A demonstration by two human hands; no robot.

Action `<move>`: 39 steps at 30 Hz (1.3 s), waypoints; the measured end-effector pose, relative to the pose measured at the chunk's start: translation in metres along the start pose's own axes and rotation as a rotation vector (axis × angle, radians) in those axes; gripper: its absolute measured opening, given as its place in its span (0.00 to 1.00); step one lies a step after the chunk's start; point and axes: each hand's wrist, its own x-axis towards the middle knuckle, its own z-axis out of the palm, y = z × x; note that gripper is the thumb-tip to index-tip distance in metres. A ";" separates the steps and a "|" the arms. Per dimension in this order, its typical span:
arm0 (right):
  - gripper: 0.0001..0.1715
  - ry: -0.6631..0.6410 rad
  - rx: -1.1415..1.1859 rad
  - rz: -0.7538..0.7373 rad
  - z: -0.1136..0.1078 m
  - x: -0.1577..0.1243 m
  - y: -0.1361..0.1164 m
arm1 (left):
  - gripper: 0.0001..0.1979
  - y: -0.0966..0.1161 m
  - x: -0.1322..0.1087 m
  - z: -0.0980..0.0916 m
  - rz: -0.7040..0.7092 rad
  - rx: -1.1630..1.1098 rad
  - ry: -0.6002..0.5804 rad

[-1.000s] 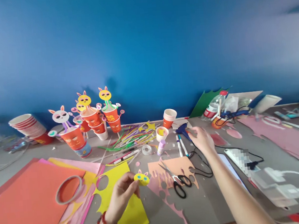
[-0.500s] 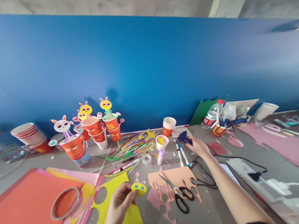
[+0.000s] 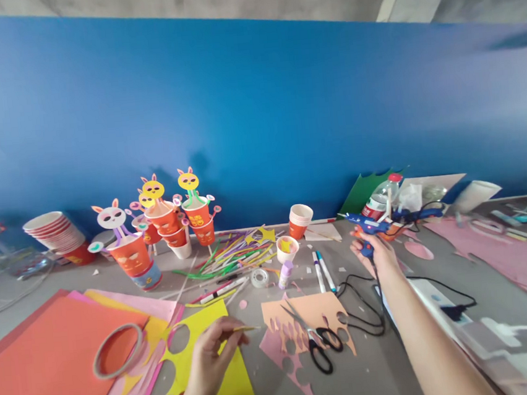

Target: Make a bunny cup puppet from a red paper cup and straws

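Note:
My left hand (image 3: 209, 364) pinches a small yellow paper bunny face (image 3: 244, 328), now seen edge-on, low over the yellow sheet with round holes (image 3: 213, 351). My right hand (image 3: 375, 254) is closed round the handle of a blue hot glue gun (image 3: 367, 225), lifted off the grey table, nozzle to the left; its black cord (image 3: 361, 300) trails down across the table. Black-handled scissors (image 3: 317, 340) lie on peach and pink cut paper (image 3: 302, 310) between my two arms.
Orange paper cups with bunny toppers (image 3: 172, 215) stand at the back left, beside stacked cups (image 3: 55, 233). Coloured straws (image 3: 232, 255), tape (image 3: 259, 277), a glue stick (image 3: 284, 275) and markers (image 3: 321, 271) lie mid-table. Orange sheets with a tape ring (image 3: 117, 351) sit left; a power strip (image 3: 446, 304) sits right.
My right hand has taken the glue gun off the table and lifted it to the right. My left hand has turned the bunny face from facing me to edge-on.

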 end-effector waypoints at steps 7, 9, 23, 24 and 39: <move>0.09 -0.395 0.168 0.152 0.024 -0.093 -0.054 | 0.14 0.017 -0.003 -0.007 0.390 0.345 0.015; 0.08 -0.546 0.106 0.226 0.033 -0.122 -0.062 | 0.16 0.020 -0.005 -0.007 0.442 0.364 -0.002; 0.02 -1.002 -0.612 -0.251 0.053 -0.174 -0.094 | 0.15 0.018 -0.011 -0.008 0.484 0.433 -0.062; 0.02 -0.996 -0.625 -0.284 0.054 -0.175 -0.094 | 0.15 0.018 -0.011 -0.008 0.489 0.439 -0.064; 0.07 -1.149 -0.739 -0.295 0.064 -0.172 -0.110 | 0.15 0.016 -0.009 -0.007 0.576 0.490 -0.045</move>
